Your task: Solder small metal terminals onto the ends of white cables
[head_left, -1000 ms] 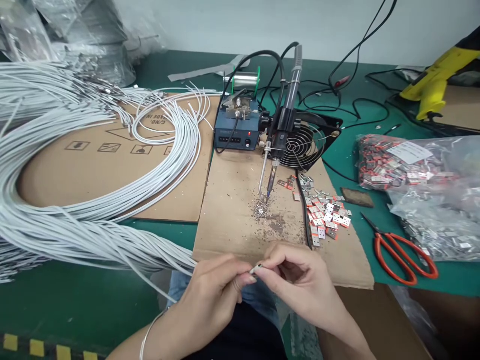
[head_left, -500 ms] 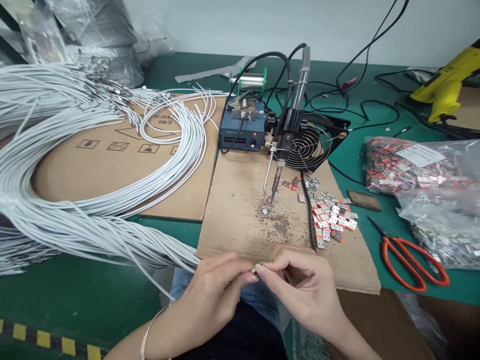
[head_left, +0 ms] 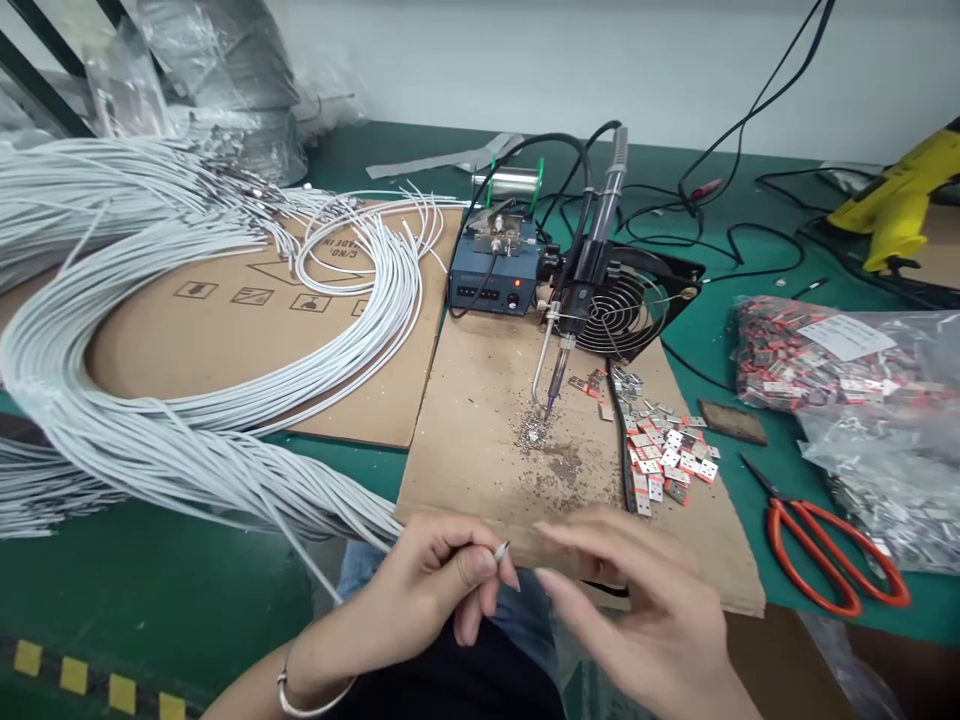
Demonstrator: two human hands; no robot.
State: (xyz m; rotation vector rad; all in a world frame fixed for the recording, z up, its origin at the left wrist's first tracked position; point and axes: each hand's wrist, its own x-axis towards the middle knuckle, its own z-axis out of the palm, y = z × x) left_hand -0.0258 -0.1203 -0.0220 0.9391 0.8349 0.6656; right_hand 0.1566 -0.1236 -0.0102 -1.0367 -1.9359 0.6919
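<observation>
Lower centre, my left hand (head_left: 429,588) pinches a cable tip (head_left: 501,551), right hand (head_left: 651,598) spread apart; likely preparing it, next wanting steadiness

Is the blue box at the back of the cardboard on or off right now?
Apparently on: the red light on the front of the blue box is glowing.

Cardboard sheet (head_left: 172,345): left of the blue box (head_left: 491,283), we read "C/NO" and "MADE IN".
Pictograms (head_left: 253,297): on that sheet we count four, boxed.
White label (head_left: 838,337): on the plastic bag (head_left: 772,380) right of the blue box, illegible to us.
Front lettering (head_left: 472,277): on the blue box, too small for us.
</observation>
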